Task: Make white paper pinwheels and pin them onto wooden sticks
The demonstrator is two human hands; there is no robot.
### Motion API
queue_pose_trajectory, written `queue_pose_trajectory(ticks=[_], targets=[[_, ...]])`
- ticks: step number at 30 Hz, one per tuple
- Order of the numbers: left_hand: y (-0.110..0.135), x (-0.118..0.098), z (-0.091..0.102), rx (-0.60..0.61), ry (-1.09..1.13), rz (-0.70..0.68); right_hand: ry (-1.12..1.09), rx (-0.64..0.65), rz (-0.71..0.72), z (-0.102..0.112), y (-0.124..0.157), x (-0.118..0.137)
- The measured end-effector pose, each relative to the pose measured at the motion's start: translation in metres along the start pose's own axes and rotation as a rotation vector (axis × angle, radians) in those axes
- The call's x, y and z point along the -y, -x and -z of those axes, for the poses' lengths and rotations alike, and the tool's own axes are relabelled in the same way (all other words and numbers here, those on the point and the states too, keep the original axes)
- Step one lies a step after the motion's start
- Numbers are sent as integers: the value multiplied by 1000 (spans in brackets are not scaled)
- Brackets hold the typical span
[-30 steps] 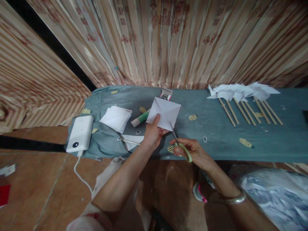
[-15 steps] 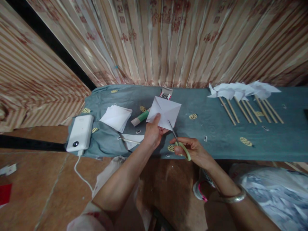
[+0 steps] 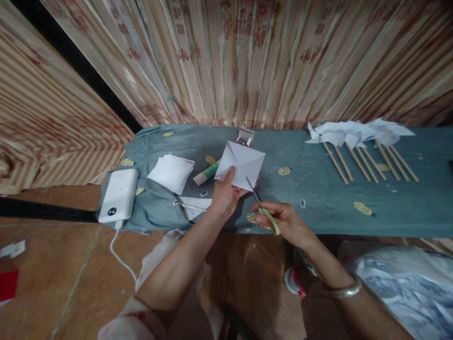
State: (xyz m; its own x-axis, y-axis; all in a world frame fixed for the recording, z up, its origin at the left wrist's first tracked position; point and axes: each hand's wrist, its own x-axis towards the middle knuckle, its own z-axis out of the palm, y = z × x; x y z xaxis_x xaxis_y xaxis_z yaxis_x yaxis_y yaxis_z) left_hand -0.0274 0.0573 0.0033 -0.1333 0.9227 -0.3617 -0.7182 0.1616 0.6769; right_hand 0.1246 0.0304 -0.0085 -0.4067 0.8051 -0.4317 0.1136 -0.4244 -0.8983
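My left hand [image 3: 226, 196] grips a square sheet of white paper [image 3: 244, 163] by its near side, thumb on top and fingers beneath. Crease lines run over the sheet, and a slit shows near its upper left corner. In my right hand [image 3: 281, 218] is a pair of scissors [image 3: 269, 220] with light green handles. Their blades point up and left, lying at the paper's near edge with the tip toward its middle. Behind the paper, partly hidden by it, are a green tube [image 3: 208, 172] and a small open box [image 3: 245, 136] of dark little pieces.
A stack of white paper squares [image 3: 171, 172] lies left, with a pen [image 3: 193, 207] on a paper piece nearer me. A white power bank [image 3: 118, 196] with a cable rests at the left end. Several paper pinwheels on sticks [image 3: 361, 134] lie at the right on the cloth-covered table [image 3: 329, 212].
Hardly anything differs. The sheet and the scissors have shifted very slightly to the left, and both hands keep their hold.
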Motion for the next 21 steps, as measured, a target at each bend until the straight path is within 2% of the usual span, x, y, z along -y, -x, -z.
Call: queue_pose_trajectory(ticks=[13, 21], targets=[[3, 3, 0, 41, -62, 33, -7, -11, 10, 0, 0, -2], [3, 2, 0, 19, -43, 34, -11, 3, 33, 1, -2, -5]])
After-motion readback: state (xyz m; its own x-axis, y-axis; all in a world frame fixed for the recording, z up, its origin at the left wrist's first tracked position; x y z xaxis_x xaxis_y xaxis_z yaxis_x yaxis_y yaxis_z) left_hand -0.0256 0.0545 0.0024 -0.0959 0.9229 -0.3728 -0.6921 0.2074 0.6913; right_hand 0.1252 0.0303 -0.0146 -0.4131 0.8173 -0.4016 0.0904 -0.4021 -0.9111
